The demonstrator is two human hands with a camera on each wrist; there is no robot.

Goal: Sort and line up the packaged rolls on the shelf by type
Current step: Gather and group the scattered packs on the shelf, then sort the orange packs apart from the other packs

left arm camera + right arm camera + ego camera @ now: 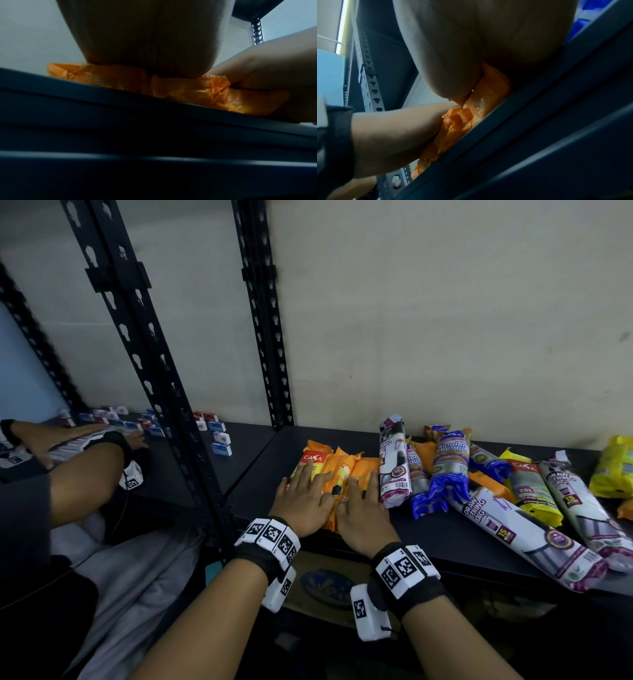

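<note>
Three orange packaged rolls [337, 470] lie side by side at the left of the dark shelf [428, 529]. My left hand [305, 498] lies flat on the left ones, fingers straight. My right hand [363, 508] lies flat on the right one, beside the left hand. In the left wrist view the palm [145, 40] presses on the orange wrapping [188, 90]. The right wrist view shows the orange rolls [462, 121] under both palms at the shelf's front edge. A white-and-purple roll [394, 463] lies just right of my right hand.
A jumble of blue [447, 467], white-purple [527, 525], grey-yellow [529, 484] and yellow [613, 467] packs covers the shelf's right half. Black slotted uprights [263, 313] stand left of the rolls. Another person's hands [68, 440] handle small boxes [219, 436] on the neighbouring shelf.
</note>
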